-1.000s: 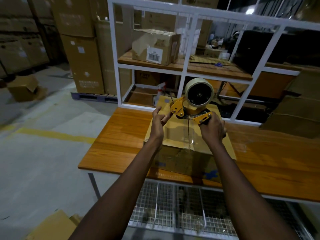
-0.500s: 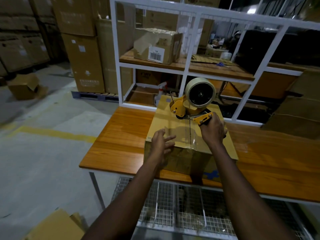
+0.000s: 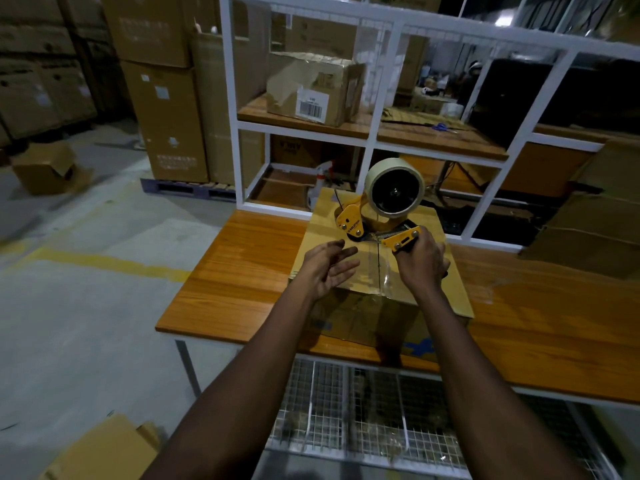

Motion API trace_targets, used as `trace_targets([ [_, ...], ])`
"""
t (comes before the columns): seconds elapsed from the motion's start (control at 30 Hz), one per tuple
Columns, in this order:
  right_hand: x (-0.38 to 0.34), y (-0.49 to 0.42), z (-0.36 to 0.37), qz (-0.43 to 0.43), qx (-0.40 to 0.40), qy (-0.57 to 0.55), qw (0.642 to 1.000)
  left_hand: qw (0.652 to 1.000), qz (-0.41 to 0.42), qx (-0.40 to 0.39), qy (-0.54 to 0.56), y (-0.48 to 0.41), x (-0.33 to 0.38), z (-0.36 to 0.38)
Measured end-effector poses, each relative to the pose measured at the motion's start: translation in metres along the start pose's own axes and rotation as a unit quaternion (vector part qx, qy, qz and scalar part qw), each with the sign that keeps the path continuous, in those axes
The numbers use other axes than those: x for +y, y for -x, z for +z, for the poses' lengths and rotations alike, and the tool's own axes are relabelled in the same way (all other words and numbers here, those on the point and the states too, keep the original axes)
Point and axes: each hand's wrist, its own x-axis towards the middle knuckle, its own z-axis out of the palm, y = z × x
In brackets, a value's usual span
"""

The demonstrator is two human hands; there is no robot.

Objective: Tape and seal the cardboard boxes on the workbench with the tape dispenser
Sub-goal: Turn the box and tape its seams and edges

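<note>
A closed cardboard box (image 3: 325, 223) stands on the wooden workbench (image 3: 242, 271). Clear tape (image 3: 382, 271) runs along its top seam towards the near edge. My right hand (image 3: 420, 263) grips the handle of the yellow tape dispenser (image 3: 381, 209), which sits on the far half of the box top with its tape roll upright. My left hand (image 3: 329, 268) hovers with straight fingers over the near left part of the box top, palm turned up and holding nothing.
A white metal shelf frame (image 3: 372, 140) rises behind the workbench, with a labelled cardboard box (image 3: 315, 88) on its wooden shelf. Stacked cartons (image 3: 166, 116) stand on a pallet at the left. A wire mesh rack (image 3: 363, 410) lies under the bench. Flat cardboard (image 3: 104, 448) lies on the floor.
My left hand left the dispenser's front, dropped to the near left of the box top, then rose again with the palm turned up. My right hand kept its grip on the dispenser.
</note>
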Motion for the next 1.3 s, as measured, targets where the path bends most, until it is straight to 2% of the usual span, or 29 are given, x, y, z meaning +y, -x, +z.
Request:
trace_targets([
  [0.17, 0.000, 0.001, 0.004, -0.004, -0.013, 0.006, 1.000, 0.999, 0.026, 0.036, -0.017, 0.000, 0.008, -0.009],
  [0.27, 0.003, 0.004, 0.011, -0.028, -0.042, 0.030, 0.998, 0.991, 0.072, 0.085, -0.073, 0.000, 0.016, -0.024],
  [0.5, 0.011, 0.015, 0.023, -0.041, -0.052, 0.040, 0.997, 0.961, 0.101, 0.179, -0.188, 0.008, 0.026, -0.108],
  [0.63, 0.012, 0.021, 0.035, -0.060, -0.067, 0.092, 0.992, 0.946, 0.092, 0.189, -0.248, 0.004, 0.028, -0.127],
  [1.0, 0.016, 0.024, 0.040, -0.078, -0.038, 0.153, 0.984, 0.922, 0.112, 0.154, -0.337, -0.009, 0.020, -0.135],
  [1.2, 0.023, 0.032, 0.042, -0.112, -0.056, 0.224, 0.967, 0.825, 0.172, 0.178, -0.507, -0.022, -0.009, -0.137],
  [1.3, 0.025, 0.034, 0.044, -0.116, -0.051, 0.240, 0.963, 0.772, 0.166, 0.182, -0.585, -0.024, -0.009, -0.136],
])
